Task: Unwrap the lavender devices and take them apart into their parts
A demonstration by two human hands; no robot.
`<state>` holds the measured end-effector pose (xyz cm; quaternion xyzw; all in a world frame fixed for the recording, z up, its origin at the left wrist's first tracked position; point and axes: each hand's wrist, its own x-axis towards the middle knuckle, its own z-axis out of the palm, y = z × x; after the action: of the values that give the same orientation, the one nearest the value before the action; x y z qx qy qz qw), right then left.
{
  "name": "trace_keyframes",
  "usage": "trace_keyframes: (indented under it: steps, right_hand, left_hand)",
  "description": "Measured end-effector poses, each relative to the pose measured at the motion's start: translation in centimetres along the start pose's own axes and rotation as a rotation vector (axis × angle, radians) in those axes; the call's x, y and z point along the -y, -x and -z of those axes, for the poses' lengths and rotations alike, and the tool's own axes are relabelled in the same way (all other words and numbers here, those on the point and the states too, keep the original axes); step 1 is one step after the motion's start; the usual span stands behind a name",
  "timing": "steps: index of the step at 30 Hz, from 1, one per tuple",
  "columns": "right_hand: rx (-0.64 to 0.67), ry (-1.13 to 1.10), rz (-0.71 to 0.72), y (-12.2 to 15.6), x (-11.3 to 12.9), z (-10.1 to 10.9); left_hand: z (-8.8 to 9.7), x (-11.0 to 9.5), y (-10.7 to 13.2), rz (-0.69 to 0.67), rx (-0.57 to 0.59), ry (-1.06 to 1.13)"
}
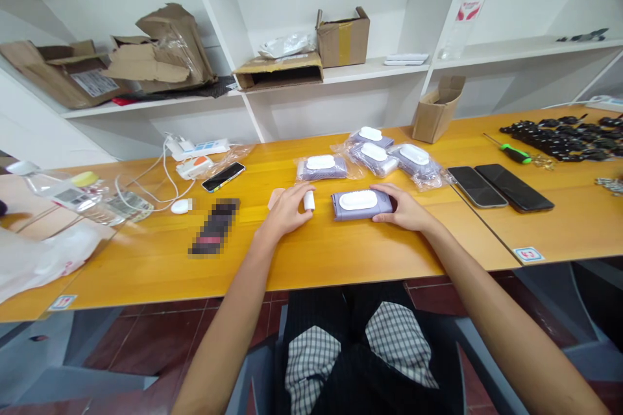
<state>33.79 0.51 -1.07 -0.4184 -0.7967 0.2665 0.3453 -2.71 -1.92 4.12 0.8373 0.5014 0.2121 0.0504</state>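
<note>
My left hand [287, 209] pinches a small white cylindrical piece [309, 200] between thumb and fingers, just above the table. Across a short gap to the right, a lavender case with a raised white oval [359, 201] on top lies flat. My right hand [402, 207] grips its right end, thumb in front and fingers behind. The case's left end faces the white piece without touching it. A pale, flat, rounded piece [275, 197] is partly hidden behind my left hand. Several similar lavender cases in clear plastic bags [322, 167] lie behind.
Two dark phones [514, 187] lie to the right, near a green-handled screwdriver [516, 154] and a pile of black parts [564, 137]. On the left are another phone [224, 177], white cables, a power strip [202, 149] and plastic bottles [97, 198]. A cardboard box [438, 113] stands behind.
</note>
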Motion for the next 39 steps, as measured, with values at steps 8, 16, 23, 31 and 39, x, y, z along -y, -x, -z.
trace_keyframes:
  steps: [8, 16, 23, 31, 39]
  right_hand:
    - [0.003, 0.012, 0.011, -0.1, -0.3, -0.1]
    - [0.001, -0.007, 0.021, -0.1, -0.4, -0.2]
    - [-0.006, 0.046, 0.017, 0.0, -0.3, -0.1]
    - [-0.124, 0.112, -0.024, 0.0, -0.6, -0.7]
    - [-0.172, 0.139, -0.032, -0.3, -0.9, -1.3]
  left_hand:
    - [2.9, 2.5, 0.1, 0.009, 0.168, -0.019]
    - [3.6, 2.8, -0.1, 0.054, 0.208, -0.188]
    - [2.5, 0.6, 1.1, -0.052, -0.016, -0.176]
    - [-0.2, -1.3, 3.3, -0.089, -0.074, -0.062]
    - [0.4, 1.6, 5.6, 0.308, -0.129, -0.181]
